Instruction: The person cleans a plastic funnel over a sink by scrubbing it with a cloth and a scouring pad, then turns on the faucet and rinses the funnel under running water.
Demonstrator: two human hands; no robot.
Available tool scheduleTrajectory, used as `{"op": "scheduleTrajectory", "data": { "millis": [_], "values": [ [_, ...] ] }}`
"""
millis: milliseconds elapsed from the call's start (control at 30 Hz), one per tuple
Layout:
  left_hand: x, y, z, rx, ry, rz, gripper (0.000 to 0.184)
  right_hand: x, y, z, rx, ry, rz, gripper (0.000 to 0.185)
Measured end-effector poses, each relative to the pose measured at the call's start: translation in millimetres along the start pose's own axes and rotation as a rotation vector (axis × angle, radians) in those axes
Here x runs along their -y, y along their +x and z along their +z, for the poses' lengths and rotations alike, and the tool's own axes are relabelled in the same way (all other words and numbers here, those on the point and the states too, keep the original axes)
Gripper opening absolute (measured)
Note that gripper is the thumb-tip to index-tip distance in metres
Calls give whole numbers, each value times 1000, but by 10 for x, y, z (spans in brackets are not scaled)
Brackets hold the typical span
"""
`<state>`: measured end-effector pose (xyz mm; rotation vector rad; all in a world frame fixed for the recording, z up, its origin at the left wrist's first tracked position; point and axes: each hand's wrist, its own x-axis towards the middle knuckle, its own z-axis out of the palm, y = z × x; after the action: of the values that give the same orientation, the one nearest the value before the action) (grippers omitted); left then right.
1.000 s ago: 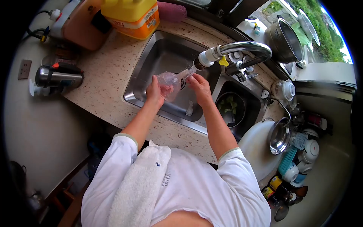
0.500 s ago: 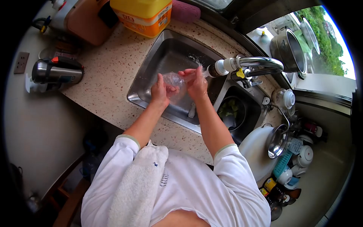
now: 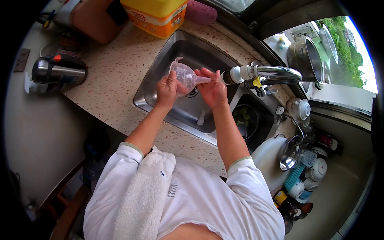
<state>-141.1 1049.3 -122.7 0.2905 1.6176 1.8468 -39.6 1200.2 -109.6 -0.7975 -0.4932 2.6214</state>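
My left hand (image 3: 166, 90) grips a clear plastic funnel (image 3: 182, 78) by the side of its wide cone, above the larger sink basin (image 3: 154, 76). The funnel lies tilted on its side, its narrow spout pointing right. Beside and behind the spout is my right hand (image 3: 214, 90), palm turned up and fingers stretched out; the spout overlaps the fingers, and I cannot tell whether they touch. Just right of those fingers is the tap's white and dark nozzle (image 3: 233, 75). A small pale object (image 3: 201, 117) sits on the basin floor.
A pot with green leaves (image 3: 245, 120) stands in the smaller basin. Behind the sink is a yellow-orange jug (image 3: 156, 20); a steel kettle (image 3: 60, 72) is at left. A ladle (image 3: 290, 154) hangs at right near stacked bowls (image 3: 318, 170). A metal pot (image 3: 306, 60) stands by the window.
The funnel has turned so its cone and spout show clearly. Splashing water seen near my right hand is no longer visible. My right hand has opened with its palm up.
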Motion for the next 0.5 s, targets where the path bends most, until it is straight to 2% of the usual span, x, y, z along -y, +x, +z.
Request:
{"op": "scheduleTrajectory", "data": {
  "millis": [100, 200, 233, 300, 333, 400, 500],
  "values": [
    [-13, -49, 429, 159, 356, 231, 42, -80, 167, -518, -197, -329, 150, 43],
    [251, -116, 824, 338, 928, 566, 26, -183, 104, -855, -284, -280, 158, 38],
    [190, -123, 944, 438, 1064, 447, 24, -238, 67, -983, -231, -413, -21, 41],
    [74, -108, 1090, 631, 1329, 194, 22, -240, 94, -1091, -277, -164, 0, 43],
    [106, -96, 1089, 641, 1372, 207, 22, -217, 57, -979, -299, -39, 12, 44],
    [213, -56, 1063, 659, 1460, 237, 23, -86, -157, -612, -166, 75, 89, 46],
    [433, -57, 897, 567, 1527, 628, 23, -83, -136, -655, -71, 81, 95, 40]
  ]
}}
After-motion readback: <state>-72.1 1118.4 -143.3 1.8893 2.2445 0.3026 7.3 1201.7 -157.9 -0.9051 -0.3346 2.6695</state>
